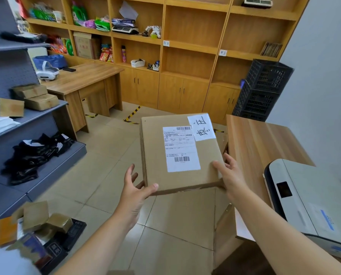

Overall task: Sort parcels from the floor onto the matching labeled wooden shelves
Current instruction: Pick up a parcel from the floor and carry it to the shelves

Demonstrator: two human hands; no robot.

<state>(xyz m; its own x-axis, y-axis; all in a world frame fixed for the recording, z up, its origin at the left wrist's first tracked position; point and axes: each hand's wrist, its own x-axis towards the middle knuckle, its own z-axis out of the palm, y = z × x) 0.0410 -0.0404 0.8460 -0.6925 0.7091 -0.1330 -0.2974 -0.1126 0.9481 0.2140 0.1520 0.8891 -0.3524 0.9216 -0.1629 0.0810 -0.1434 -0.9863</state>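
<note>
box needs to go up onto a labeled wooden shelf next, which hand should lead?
Probably right. The right hand grips the box on the side nearer the labeled shelves, ahead and right. The left hand supports the near-left corner.

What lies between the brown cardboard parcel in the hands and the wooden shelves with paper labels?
In the head view, only bare tiled floor separates the brown cardboard parcel from the labelled wooden shelves.

You stand on a tiled floor (110, 159); small parcels (36, 231) lie heaped on it at lower left. Your bench (261, 139) at right carries a white printer (308, 201).
</note>
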